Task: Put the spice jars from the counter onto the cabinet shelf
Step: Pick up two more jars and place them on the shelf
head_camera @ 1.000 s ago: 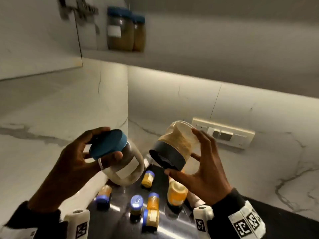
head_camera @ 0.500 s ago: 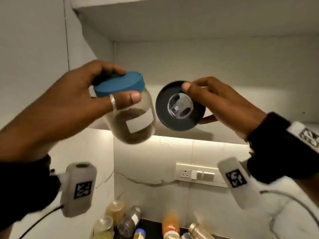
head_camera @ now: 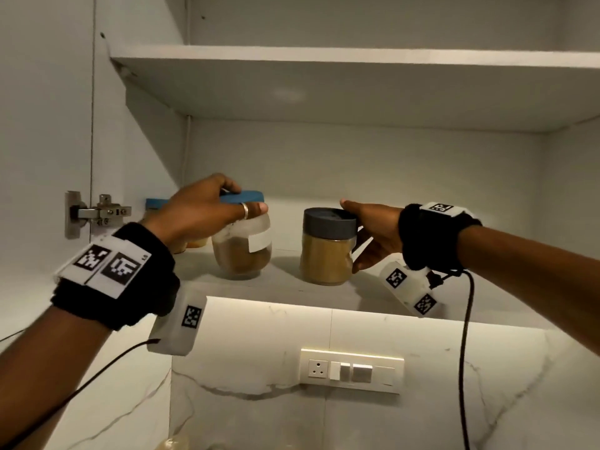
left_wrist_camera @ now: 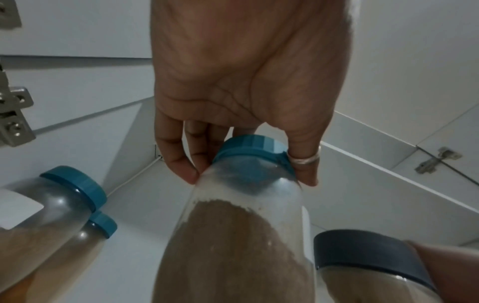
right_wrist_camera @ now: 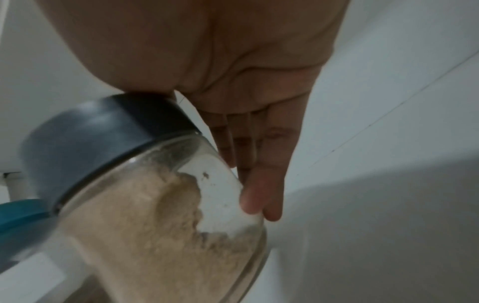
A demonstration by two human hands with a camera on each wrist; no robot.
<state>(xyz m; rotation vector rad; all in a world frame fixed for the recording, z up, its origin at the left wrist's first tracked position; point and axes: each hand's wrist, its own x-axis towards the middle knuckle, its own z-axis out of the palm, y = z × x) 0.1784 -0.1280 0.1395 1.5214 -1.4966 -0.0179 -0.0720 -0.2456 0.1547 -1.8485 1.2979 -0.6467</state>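
A clear jar of brown spice with a blue lid stands on the lower cabinet shelf, tilted slightly. My left hand grips its lid from above, thumb on one side and fingers on the other. To its right stands a jar of tan powder with a dark grey lid. My right hand holds it, thumb on the lid's rim and fingers along the glass side.
Two more blue-lidded jars stand at the shelf's back left, behind my left hand. A door hinge sits on the left wall. An upper shelf hangs overhead. A switch panel is on the wall below.
Both hands rose from above the counter to the cabinet. The two jars, held tilted in the air before, now stand upright on the lower shelf, still gripped.
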